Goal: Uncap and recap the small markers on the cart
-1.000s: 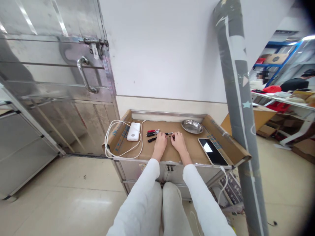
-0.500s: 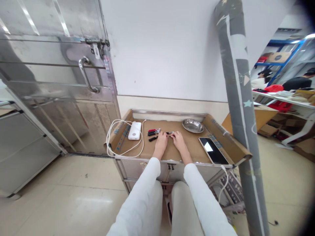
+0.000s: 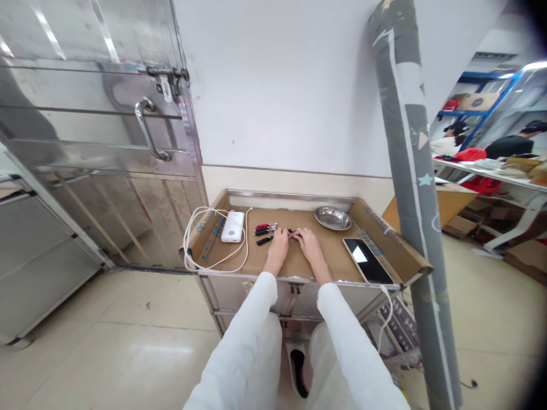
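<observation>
My left hand [image 3: 278, 249] rests low over the brown-covered cart top, its fingers closed around part of a pen. Facing it, my right hand [image 3: 308, 246] pinches near the other end. Between the fingertips a short stretch of the dark pen [image 3: 293, 230] shows; the fingers hide the rest. Just left of my left hand lies a black pen [image 3: 264, 241], its right end reaching the fingers. Behind that, a small group of pens [image 3: 265, 229], red and black with clear parts, lies side by side.
A white power bank [image 3: 233, 226] with a looped white cable [image 3: 213, 266] lies at left. A steel dish [image 3: 333, 218] stands back right, and a phone [image 3: 368, 262] lies front right. The cart has raised cardboard-covered sides [image 3: 391, 244]. A tall grey wrapped roll [image 3: 412, 142] leans beside it.
Both hands stay almost in place, with slight finger movement around the pen. The view has shifted a little, and a dark shoe now shows between my legs.
</observation>
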The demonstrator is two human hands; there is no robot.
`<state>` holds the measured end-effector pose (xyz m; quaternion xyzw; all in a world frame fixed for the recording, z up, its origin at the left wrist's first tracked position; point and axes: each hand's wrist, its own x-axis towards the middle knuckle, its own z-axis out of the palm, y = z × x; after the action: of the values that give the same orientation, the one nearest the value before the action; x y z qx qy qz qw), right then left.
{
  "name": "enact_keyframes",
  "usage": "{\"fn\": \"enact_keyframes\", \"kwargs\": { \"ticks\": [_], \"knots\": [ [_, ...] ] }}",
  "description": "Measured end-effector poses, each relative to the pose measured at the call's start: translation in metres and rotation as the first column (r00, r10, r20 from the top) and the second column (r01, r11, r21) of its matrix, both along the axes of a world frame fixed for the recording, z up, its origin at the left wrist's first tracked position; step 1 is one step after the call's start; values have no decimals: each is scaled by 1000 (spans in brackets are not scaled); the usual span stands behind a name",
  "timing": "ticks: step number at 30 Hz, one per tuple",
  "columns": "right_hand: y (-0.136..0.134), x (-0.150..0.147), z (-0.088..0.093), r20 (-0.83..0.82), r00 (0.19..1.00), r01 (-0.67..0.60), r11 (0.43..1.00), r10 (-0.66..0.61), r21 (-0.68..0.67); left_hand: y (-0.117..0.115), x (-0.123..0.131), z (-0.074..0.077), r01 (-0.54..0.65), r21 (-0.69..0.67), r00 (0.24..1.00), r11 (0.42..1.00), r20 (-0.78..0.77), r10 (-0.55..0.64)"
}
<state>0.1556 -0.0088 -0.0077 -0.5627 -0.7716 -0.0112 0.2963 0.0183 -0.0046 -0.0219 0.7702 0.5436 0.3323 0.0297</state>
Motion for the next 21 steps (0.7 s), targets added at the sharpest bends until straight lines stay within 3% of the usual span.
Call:
{"fn": "enact_keyframes", "kwargs": {
  "ticks": [6, 21],
  "knots": [
    [-4, -2, 1, 76, 991, 107, 994, -108, 15, 1, 0, 0, 0, -2, 1000, 1000, 18, 0],
    [7, 0, -5, -77, 993, -84, 994, 89, 67, -3, 0, 10, 99, -87, 992, 991, 83, -92]
  ]
}}
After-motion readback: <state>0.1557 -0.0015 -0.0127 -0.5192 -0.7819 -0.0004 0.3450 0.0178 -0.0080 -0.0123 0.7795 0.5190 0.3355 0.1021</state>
